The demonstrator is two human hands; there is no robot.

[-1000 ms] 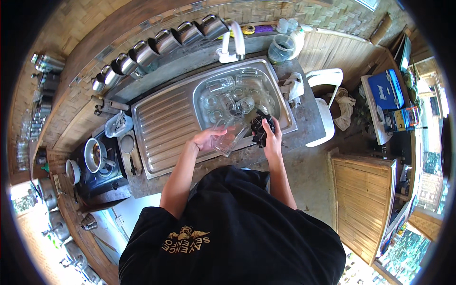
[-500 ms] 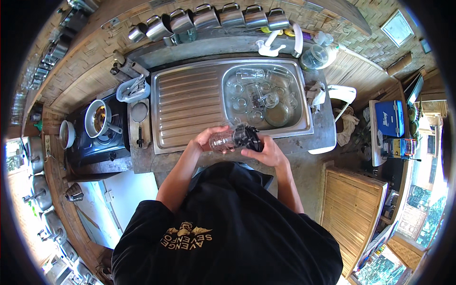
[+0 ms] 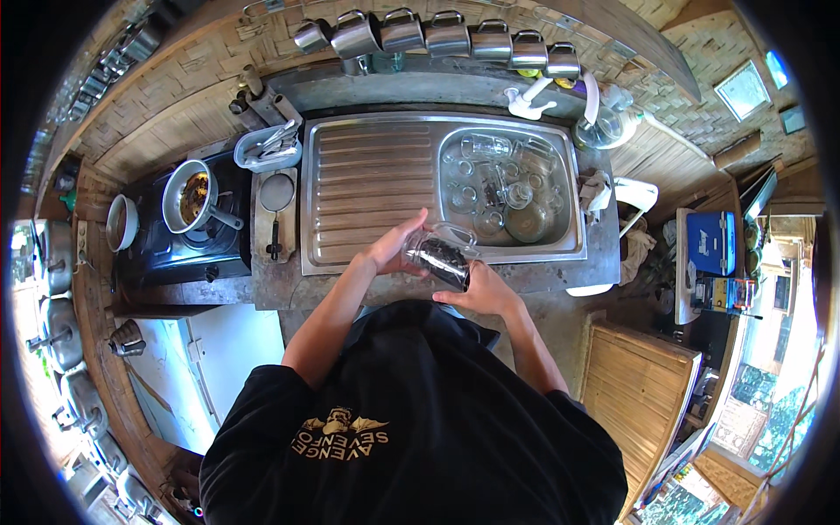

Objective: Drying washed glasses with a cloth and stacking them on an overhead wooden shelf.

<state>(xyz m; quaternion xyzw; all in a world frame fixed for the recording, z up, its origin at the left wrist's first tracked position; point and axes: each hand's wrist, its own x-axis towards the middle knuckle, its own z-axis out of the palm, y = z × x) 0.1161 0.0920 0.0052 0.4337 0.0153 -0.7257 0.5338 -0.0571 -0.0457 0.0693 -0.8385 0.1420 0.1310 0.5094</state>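
Observation:
My left hand (image 3: 391,251) is wrapped round a clear glass mug (image 3: 426,244), which lies tilted in front of the sink's near edge, its handle toward the basin. Inside the mug a black, crumpled scrubbing mesh (image 3: 444,265) shows through the glass. My right hand (image 3: 486,290) is at the mug's mouth, fingers reaching into it on the black mesh and thumb outside. The fingertips in there are hidden. Just beyond, the steel sink basin (image 3: 567,229) holds several glass mugs (image 3: 486,146) and a round glass lid or dish (image 3: 528,224) in water.
A ribbed steel drainboard (image 3: 367,188) lies left of the basin. Further left are a strainer (image 3: 277,192), a tub of cutlery (image 3: 255,162) and a pan (image 3: 180,215) on a black stove. Behind the basin stands a white tap (image 3: 528,105), with steel mugs (image 3: 446,35) hanging above.
The black mesh, bunched at the mug's mouth in my right hand before, is now inside the mug. The mug has turned, its handle now toward the basin. The whole view has shifted slightly.

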